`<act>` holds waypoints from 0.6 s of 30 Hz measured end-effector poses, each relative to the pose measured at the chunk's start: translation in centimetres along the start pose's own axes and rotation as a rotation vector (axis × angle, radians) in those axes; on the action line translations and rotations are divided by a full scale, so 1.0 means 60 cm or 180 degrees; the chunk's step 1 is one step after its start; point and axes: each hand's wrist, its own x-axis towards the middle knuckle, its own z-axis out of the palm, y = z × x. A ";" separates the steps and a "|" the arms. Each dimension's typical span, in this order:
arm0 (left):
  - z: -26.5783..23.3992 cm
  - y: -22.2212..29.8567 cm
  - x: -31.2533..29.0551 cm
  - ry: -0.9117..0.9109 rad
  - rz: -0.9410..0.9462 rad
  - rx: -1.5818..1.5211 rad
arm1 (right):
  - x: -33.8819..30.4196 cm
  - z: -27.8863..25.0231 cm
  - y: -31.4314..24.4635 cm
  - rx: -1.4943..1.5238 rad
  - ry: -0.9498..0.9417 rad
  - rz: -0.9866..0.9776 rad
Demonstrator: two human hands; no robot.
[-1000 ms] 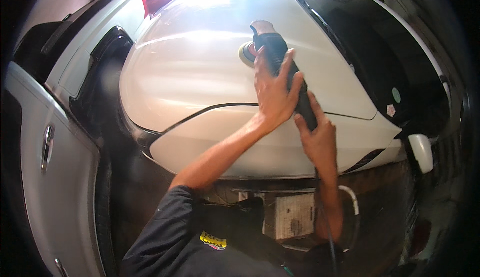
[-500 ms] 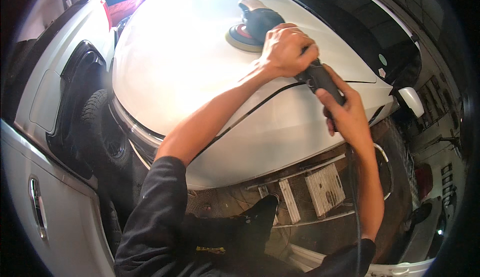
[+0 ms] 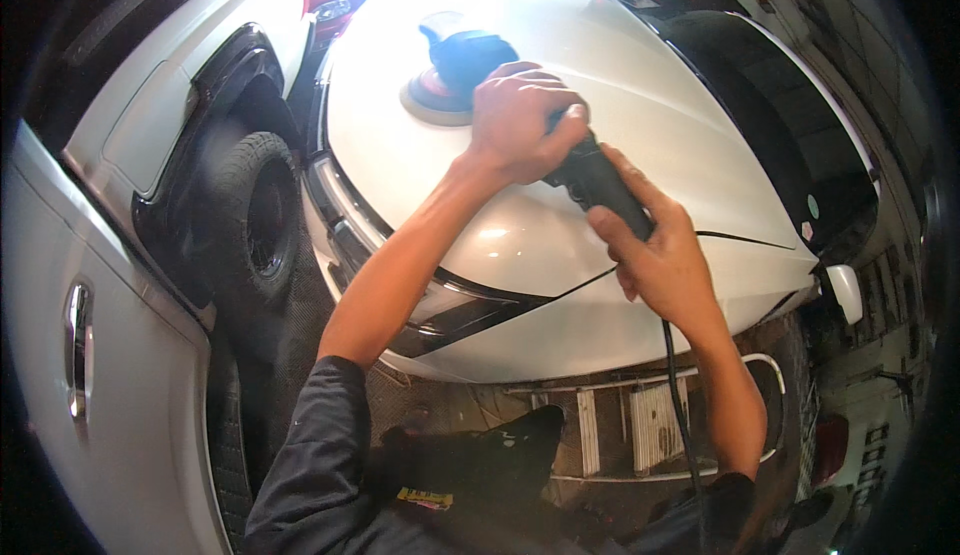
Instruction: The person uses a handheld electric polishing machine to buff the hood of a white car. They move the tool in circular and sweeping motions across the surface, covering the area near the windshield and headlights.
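Both hands (image 3: 522, 127) around polisher (image 3: 604, 187), pad (image 3: 432, 107) beyond left.

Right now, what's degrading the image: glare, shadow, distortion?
Head view: strong glare washes out the far end of the white hood and hazes the head of the polisher; head view: the floor under the ladder is dim; head view: fisheye bends the car door at left, and the corners go black.
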 end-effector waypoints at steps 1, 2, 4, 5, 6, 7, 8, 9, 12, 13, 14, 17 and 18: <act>-0.015 -0.016 -0.017 0.0206 0.0052 -0.0017 | 0.018 0.028 0.009 -0.0368 0.0119 -0.0576; -0.027 -0.030 -0.031 0.0410 0.0108 -0.0041 | 0.020 0.039 -0.003 -0.0576 -0.0035 -0.0322; -0.055 -0.052 -0.041 0.0791 0.0245 -0.0111 | 0.031 0.064 -0.040 -0.0784 -0.0187 -0.0299; -0.066 -0.061 -0.043 0.0977 0.0320 -0.0156 | 0.039 0.071 -0.045 -0.0772 -0.0149 -0.0496; -0.074 -0.060 -0.046 0.0963 0.0206 -0.0172 | 0.046 0.071 -0.048 -0.0788 -0.0196 -0.0587; -0.084 -0.059 -0.048 0.0972 0.0133 -0.0105 | 0.054 0.065 -0.053 -0.0803 -0.0242 -0.0677; -0.094 -0.058 -0.050 0.0982 0.0060 -0.0038 | 0.063 0.063 -0.059 -0.0817 -0.0287 -0.0767; -0.098 -0.058 -0.055 0.0999 -0.0022 0.0004 | 0.070 0.065 -0.064 -0.0857 -0.0321 -0.0812; -0.115 -0.086 -0.060 0.1100 0.0001 0.0133 | 0.096 0.078 -0.080 -0.0943 -0.0427 -0.0851; -0.120 -0.096 -0.063 0.1147 -0.0052 0.0169 | 0.106 0.087 -0.086 -0.0955 -0.0460 -0.0794; -0.125 -0.109 -0.069 0.1193 -0.0104 0.0206 | 0.117 0.097 -0.092 -0.0968 -0.0493 -0.0738; -0.147 -0.157 -0.080 0.1243 -0.0258 0.0367 | 0.163 0.127 -0.100 -0.1175 -0.0480 -0.1073; -0.150 -0.170 -0.085 0.1306 -0.0329 0.0388 | 0.176 0.138 -0.095 -0.1215 -0.0400 -0.1189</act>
